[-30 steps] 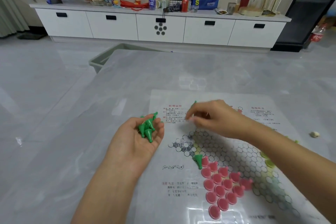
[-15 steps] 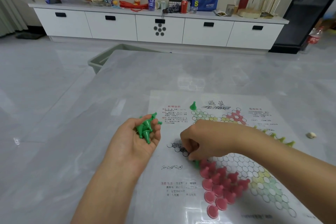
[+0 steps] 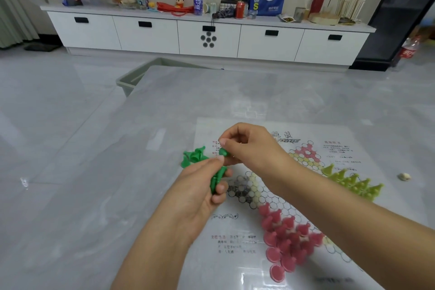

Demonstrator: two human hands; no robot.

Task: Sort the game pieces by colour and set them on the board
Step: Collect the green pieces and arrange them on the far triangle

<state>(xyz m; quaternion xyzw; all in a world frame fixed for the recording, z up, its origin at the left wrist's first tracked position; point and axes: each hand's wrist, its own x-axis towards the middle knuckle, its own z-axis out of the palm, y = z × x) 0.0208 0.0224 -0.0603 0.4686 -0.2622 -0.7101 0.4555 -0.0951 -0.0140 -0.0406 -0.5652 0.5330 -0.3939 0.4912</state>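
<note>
On the grey table point(image 3: 94, 195) my left hand point(image 3: 197, 195) cups light, slippery green pegs point(image 3: 217, 180); my right hand point(image 3: 244, 146) pinches one green peg point(image 3: 223, 152) by its narrow tip, I judge.

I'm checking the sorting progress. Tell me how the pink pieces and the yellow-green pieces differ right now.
The pink pieces fill the board's near point in a packed triangle; the yellow-green pieces stand in a line at its right edge. The pink group has plainly more pieces than the yellow-green group. Some pink pieces lie tipped, showing round bases; the yellow-green ones stand upright. Both are small cone-shaped pawns, and neither hand touches them.
</note>
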